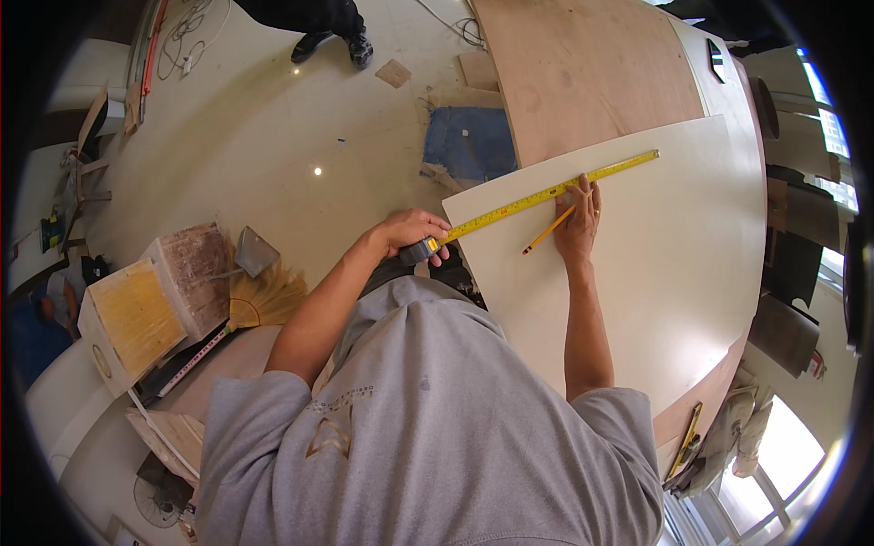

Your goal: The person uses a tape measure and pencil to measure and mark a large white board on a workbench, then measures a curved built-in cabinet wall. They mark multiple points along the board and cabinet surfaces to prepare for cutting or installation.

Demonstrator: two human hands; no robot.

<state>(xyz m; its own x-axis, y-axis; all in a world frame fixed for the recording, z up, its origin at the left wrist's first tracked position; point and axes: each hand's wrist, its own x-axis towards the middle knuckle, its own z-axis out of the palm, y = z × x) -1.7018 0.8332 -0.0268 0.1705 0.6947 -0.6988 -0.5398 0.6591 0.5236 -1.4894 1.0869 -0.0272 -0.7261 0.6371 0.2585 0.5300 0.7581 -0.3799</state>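
Observation:
My left hand (pixel 410 228) grips the dark case of a tape measure (pixel 418 252) just off the left edge of a white sheet panel (pixel 655 273). From the case, the yellow tape blade (pixel 509 209) runs out across the panel near its far edge. Its end lies on the panel's surface, toward the upper right. My right hand (pixel 579 225) rests on the panel with fingertips on the blade. A yellow pencil (pixel 548 232) is held in that same hand, its dark end angled down to the left.
Beyond the white panel lies a large plywood sheet (pixel 594 75). A person's shoes (pixel 334 49) stand on the tiled floor. At left are a straw broom (pixel 270 297), a metal dustpan (pixel 257 251) and wooden boxes (pixel 136 307). A blue sheet (pixel 471 143) covers some floor.

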